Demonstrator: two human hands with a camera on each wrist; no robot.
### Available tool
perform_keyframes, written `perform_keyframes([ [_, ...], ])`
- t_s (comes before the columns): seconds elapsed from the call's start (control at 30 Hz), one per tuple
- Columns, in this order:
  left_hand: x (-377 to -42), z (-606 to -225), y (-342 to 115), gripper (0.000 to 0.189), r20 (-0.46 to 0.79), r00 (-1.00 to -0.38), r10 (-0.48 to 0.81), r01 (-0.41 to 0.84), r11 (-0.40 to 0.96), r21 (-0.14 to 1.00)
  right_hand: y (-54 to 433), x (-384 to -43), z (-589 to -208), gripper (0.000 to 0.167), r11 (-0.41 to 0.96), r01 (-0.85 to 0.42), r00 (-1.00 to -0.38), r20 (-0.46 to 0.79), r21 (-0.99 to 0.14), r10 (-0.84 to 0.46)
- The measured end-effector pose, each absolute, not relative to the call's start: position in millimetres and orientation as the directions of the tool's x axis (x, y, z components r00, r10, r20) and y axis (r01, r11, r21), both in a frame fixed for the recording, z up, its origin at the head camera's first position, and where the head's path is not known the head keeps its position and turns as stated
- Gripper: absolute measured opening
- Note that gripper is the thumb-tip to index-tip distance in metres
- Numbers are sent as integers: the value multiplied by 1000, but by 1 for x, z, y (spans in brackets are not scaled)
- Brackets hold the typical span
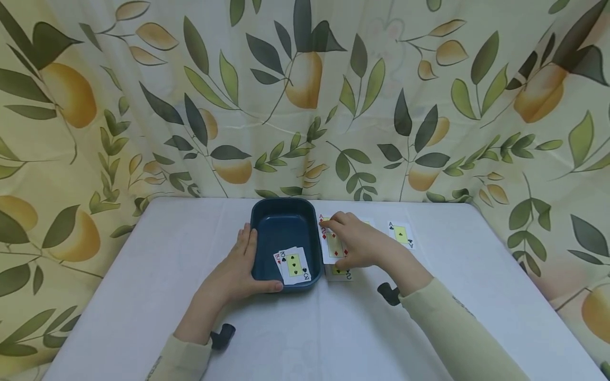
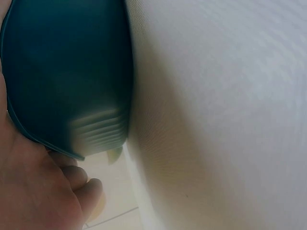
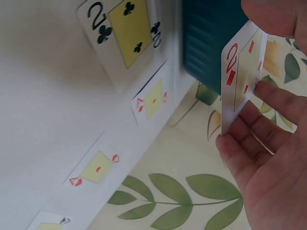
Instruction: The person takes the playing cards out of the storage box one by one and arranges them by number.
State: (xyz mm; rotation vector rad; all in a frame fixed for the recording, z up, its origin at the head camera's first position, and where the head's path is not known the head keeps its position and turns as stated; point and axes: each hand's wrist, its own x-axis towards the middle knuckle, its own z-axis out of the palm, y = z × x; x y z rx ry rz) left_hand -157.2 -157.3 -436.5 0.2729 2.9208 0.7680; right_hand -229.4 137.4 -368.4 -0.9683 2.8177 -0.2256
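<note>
In the head view my left hand (image 1: 233, 270) rests against a dark blue rectangular tub (image 1: 287, 203), its fingers along the left side and its thumb at the near rim. Inside the tub lie two overlapping playing cards (image 1: 293, 264), a black-suit one over a red one. Just right of the tub, my right hand (image 1: 362, 241) pinches a two of diamonds (image 3: 240, 76) by its edges, thumb on one side and fingers on the other. The held card is tilted above a two of clubs (image 3: 130, 33) that lies on the table, partly covered in the head view.
A white cloth covers the table (image 1: 295, 333). Behind the two of clubs lie an ace of diamonds (image 3: 153, 99) and another red ace (image 3: 97, 167). Farther right is a black ace (image 1: 402, 234). A fruit-patterned curtain (image 1: 267, 106) hangs beyond the table's far edge.
</note>
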Motion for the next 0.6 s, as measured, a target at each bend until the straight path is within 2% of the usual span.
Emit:
perform_keyframes([
  [0.6, -158, -438, -159, 145, -63, -977, 204, 148, 858, 491, 154, -229, -378, 91, 805, -561, -799, -126, -194, -587],
])
